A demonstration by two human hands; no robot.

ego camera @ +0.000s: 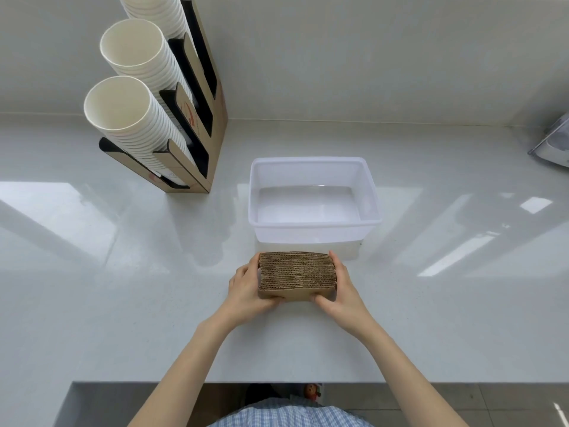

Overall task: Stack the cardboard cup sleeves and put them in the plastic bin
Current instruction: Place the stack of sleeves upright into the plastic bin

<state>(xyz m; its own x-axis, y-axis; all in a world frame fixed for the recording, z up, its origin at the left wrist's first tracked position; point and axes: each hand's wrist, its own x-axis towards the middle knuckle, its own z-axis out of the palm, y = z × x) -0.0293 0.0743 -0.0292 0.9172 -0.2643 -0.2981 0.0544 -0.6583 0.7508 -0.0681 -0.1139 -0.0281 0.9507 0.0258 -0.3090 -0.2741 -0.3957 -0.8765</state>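
Note:
A tight stack of brown corrugated cardboard cup sleeves (297,272) stands on edge on the white counter, just in front of the plastic bin. My left hand (246,288) presses its left end and my right hand (341,288) presses its right end, thumbs on the near face. The translucent white plastic bin (369,192) sits behind the stack, with nothing inside it.
A cardboard cup dispenser (215,118) holding three columns of white paper cups (123,106) leans at the back left. A white appliance (554,143) pokes in at the right edge. The counter's front edge (215,382) runs near my body.

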